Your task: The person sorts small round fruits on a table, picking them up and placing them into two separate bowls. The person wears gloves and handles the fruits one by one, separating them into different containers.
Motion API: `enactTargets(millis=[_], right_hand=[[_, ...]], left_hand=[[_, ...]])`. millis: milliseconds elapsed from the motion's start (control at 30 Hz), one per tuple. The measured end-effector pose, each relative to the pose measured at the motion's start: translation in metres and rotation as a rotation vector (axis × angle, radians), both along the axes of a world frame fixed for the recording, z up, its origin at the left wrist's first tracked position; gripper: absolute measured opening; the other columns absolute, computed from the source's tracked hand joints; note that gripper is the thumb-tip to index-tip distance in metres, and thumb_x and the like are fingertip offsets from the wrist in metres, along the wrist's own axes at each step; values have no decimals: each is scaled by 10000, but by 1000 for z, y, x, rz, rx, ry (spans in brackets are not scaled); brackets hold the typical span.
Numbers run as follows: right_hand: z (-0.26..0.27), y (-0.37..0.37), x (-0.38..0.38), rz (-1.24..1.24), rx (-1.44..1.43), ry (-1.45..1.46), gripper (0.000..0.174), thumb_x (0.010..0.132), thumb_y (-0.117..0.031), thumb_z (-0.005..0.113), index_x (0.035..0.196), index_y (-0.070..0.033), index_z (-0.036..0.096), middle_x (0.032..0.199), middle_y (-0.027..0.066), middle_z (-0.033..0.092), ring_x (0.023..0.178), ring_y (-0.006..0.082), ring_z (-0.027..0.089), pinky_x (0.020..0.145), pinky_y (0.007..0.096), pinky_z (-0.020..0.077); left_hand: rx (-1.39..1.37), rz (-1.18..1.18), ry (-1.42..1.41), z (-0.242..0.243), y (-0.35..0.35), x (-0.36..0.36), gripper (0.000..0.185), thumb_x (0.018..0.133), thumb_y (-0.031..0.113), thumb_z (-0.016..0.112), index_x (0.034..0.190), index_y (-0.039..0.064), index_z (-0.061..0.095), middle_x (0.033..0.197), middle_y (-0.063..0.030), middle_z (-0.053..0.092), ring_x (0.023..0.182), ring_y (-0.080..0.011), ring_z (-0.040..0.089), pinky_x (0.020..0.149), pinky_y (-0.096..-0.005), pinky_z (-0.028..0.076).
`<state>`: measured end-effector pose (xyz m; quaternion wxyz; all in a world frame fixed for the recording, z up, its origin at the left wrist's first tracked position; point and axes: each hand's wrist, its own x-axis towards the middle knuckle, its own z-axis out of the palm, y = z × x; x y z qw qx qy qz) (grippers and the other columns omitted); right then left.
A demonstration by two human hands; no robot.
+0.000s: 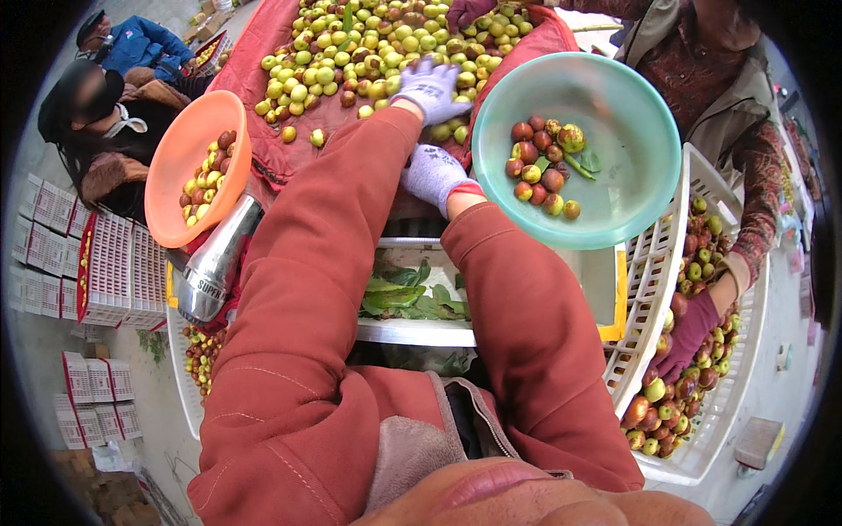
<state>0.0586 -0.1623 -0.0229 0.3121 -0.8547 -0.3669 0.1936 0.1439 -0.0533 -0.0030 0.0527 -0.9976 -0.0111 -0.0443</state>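
My left hand point(431, 91), in a light purple knit glove, reaches over a heap of green and brown jujubes point(322, 72) on a red cloth point(263, 141). Its fingers are spread on the fruit, and none is visibly gripped. Closer to me, my right hand point(435, 176) in a matching glove is bent inward at the cloth's near edge. My left sleeve hides its fingers, so whether it holds anything cannot be seen. To the right stands a teal plastic bowl point(625, 197) with brownish jujubes and some leaves. An orange bowl point(161, 191) on the left contains more jujubes.
Below my forearms, a white tray point(421, 332) holds green leaves point(395, 296). A shiny metal object point(217, 263) leans beside the orange bowl. At right, a co-worker's maroon-gloved hand point(691, 335) reaches into a white crate point(730, 407) of jujubes. Two people and stacked crates point(122, 269) are at left.
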Motion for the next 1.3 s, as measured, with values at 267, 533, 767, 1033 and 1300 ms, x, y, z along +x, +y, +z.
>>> enactTargets(millis=[267,533,767,1033,1300], right_hand=[[0,-3,-4,22,20,-79,496,917,-345,494,1353,-108,486,1266,236,593,1152,391,585,984,477,460],[0,-2,-2,-110,127,-161,389,923,-358,501,1170,-85,627,1152,221,655,1083,360,629,946,465,480],[-7,1,5,-369,183,-360,600,857,-330,597,1401,-115,465,1458,221,407,1262,440,457,1066,497,384],[-8,1,6,-121,62,-79,617,854,-399,594,1370,-80,481,1403,243,477,1252,395,510,1065,434,409],[1,2,0,-135,321,-138,345,905,-333,568,1123,-85,669,1042,203,681,989,360,648,872,443,499]], left_hand=[[-73,337,197,20,67,-58,705,892,681,404,1453,255,454,1572,-60,300,1473,-369,147,1157,-593,175],[-107,350,195,5,69,-111,910,849,749,414,1533,165,278,1591,-140,224,1468,-420,158,1161,-589,173],[-113,98,242,-5,57,-160,892,854,708,490,1516,138,310,1584,-208,200,1436,-488,170,1174,-539,178],[-362,309,-315,8,105,-137,616,861,477,603,1317,65,563,1266,-216,598,1159,-347,590,985,-428,460],[-387,910,-257,-17,140,-111,911,820,692,545,1520,176,274,1490,-271,290,1338,-445,357,1090,-507,345]])
